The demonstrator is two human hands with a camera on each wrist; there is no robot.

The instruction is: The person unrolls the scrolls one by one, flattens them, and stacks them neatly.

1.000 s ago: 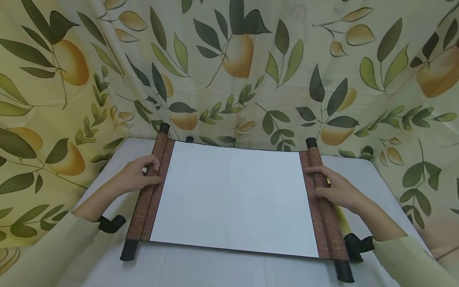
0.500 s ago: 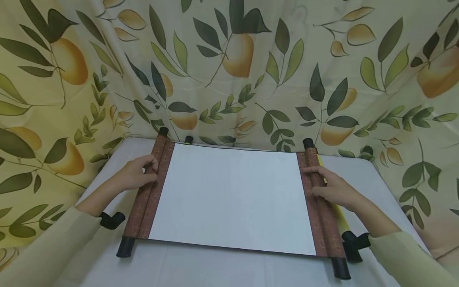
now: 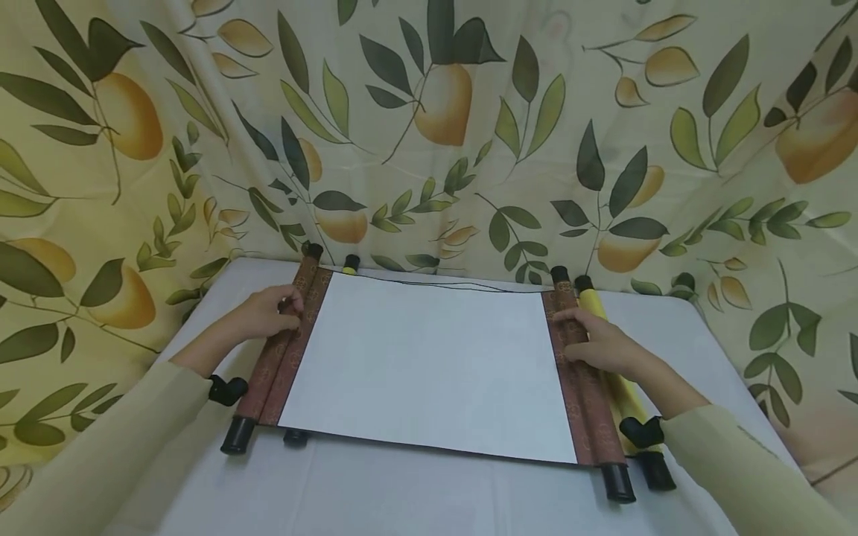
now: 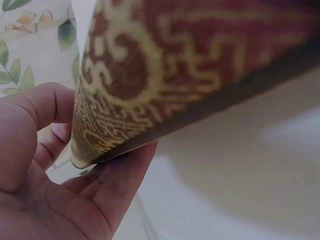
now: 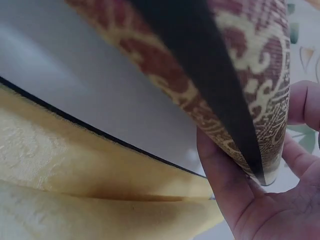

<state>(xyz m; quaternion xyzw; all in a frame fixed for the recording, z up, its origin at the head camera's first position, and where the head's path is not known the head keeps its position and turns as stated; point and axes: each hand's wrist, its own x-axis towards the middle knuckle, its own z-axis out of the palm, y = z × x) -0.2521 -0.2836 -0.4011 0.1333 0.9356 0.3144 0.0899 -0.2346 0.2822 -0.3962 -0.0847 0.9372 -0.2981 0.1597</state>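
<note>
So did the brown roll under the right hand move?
Yes. The right brown roll rolled inward toward the left roll, uncovering the yellow scroll beside it on the table, and the white sheet looks narrower.

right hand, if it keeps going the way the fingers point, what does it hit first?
The right hand points left across the scroll's brown roller; next comes the white sheet, with nothing standing on it. Depth is hard to judge.

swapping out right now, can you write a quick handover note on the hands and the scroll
Left hand: grips the left brown roller.
Right hand: fingers curled on the right brown roller.
Scroll: on the white table, blank sheet mostly unrolled between the rollers. A yellow scroll lies partly beneath, at the right.
Done: both ends rolled in a little.
Left: it looks like most of the sheet is yet to roll up.
</note>
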